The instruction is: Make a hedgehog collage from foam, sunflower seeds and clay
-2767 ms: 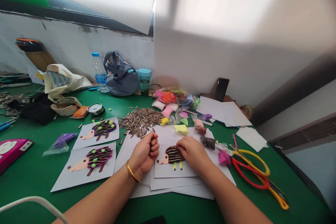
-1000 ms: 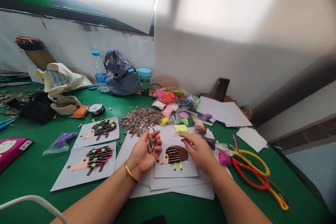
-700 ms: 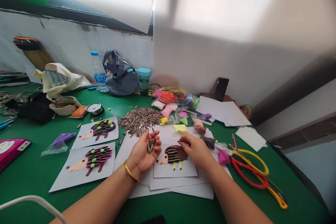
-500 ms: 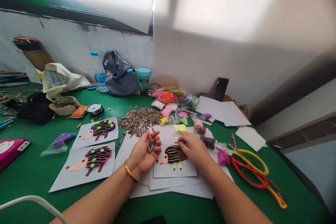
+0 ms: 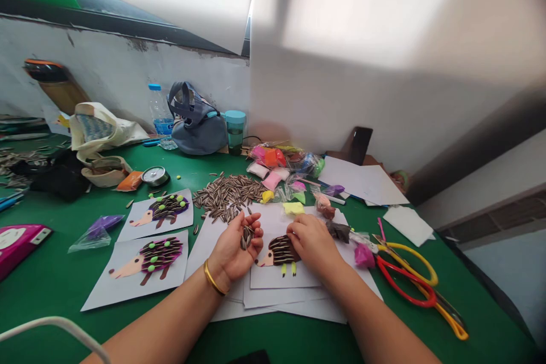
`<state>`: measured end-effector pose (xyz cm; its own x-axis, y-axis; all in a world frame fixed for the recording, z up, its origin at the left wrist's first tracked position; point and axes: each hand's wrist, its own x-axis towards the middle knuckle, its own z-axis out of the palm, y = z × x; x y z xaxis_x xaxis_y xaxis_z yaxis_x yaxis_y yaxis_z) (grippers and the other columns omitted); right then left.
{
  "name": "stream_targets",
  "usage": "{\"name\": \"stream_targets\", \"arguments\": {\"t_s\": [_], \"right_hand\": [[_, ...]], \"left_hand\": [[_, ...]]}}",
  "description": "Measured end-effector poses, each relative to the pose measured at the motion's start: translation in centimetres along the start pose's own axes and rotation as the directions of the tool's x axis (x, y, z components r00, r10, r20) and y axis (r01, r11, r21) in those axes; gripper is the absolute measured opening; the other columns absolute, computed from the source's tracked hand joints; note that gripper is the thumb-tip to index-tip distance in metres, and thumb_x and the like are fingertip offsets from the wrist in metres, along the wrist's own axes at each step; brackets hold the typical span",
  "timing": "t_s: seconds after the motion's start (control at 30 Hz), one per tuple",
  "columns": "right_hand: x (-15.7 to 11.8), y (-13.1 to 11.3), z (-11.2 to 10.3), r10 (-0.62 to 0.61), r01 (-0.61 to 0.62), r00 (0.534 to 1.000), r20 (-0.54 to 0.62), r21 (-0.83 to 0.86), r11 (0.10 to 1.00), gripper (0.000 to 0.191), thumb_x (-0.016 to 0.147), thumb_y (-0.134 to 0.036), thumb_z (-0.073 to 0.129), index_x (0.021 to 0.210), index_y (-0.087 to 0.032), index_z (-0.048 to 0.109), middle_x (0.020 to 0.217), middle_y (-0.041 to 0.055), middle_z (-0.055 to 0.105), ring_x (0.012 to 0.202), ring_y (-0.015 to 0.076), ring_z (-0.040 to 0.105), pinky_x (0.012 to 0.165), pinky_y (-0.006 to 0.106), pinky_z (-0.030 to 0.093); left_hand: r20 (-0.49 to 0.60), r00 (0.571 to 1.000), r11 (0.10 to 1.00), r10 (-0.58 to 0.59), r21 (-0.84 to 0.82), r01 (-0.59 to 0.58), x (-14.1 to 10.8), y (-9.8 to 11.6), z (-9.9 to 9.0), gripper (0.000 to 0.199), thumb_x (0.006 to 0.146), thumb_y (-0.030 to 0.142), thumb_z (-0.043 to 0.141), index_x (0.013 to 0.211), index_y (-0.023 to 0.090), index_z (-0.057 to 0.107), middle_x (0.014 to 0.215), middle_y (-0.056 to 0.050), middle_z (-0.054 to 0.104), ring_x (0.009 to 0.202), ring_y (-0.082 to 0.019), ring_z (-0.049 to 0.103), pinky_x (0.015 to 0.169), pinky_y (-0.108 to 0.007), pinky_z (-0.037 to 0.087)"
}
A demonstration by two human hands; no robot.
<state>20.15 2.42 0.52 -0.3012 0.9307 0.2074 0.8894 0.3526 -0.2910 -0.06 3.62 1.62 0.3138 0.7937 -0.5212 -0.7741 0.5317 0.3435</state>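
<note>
Palm up and cupped, my left hand [image 5: 239, 244] holds several striped sunflower seeds [image 5: 246, 237]. A gold bangle circles that wrist. My right hand [image 5: 313, 242] is pinched at the upper back of a clay hedgehog [image 5: 281, 251]; the seed between its fingertips is hidden now. The hedgehog has a brown body, a peach face and yellow-green legs. Rows of seeds stick in the body's left part, while my right hand covers some of its right side. It lies on a white sheet [image 5: 273, 280] atop other papers.
A heap of sunflower seeds [image 5: 228, 193] lies behind my left hand. Two other hedgehog pictures [image 5: 160, 261] lie at left. Bagged coloured clay [image 5: 273, 159] is piled at the back. Red- and yellow-handled scissors [image 5: 409, 281] rest at right. A blue bag [image 5: 198, 131] and cup [image 5: 235, 131] stand by the wall.
My right hand's fingertips have lowered onto the hedgehog's back; the seed that showed between them is now out of sight. My left hand keeps its cupped pose.
</note>
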Motion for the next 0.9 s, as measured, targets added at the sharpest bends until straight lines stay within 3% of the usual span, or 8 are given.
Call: {"name": "stream_targets", "arguments": {"t_s": [0.37, 0.9], "right_hand": [[0.37, -0.84, -0.39, -0.055, 0.061, 0.998, 0.041, -0.163, 0.985, 0.013, 0.090, -0.017, 0.059, 0.083, -0.020, 0.069, 0.090, 0.0071, 0.064, 0.091, 0.0223, 0.054, 0.074, 0.033, 0.035], [0.27, -0.65, -0.79, -0.041, 0.046, 0.998, 0.048, -0.108, 0.993, 0.017, 0.091, -0.015, 0.055, 0.087, -0.020, 0.071, 0.092, 0.0069, 0.064, 0.093, 0.0222, 0.055, 0.077, 0.033, 0.036]], "left_hand": [[-0.003, 1.000, 1.000, -0.002, 0.007, 0.002, -0.11, -0.04, 0.05, 0.028, 0.099, 0.033, 0.041, 0.096, 0.011, 0.058, 0.071, -0.003, 0.051, 0.056, -0.010, 0.053, 0.042, -0.017, 0.040], [-0.013, 1.000, 1.000, 0.004, 0.005, -0.004, -0.20, -0.01, 0.15, 0.028, 0.099, 0.032, 0.041, 0.095, 0.011, 0.058, 0.070, -0.003, 0.053, 0.055, -0.011, 0.055, 0.042, -0.017, 0.044]]}}
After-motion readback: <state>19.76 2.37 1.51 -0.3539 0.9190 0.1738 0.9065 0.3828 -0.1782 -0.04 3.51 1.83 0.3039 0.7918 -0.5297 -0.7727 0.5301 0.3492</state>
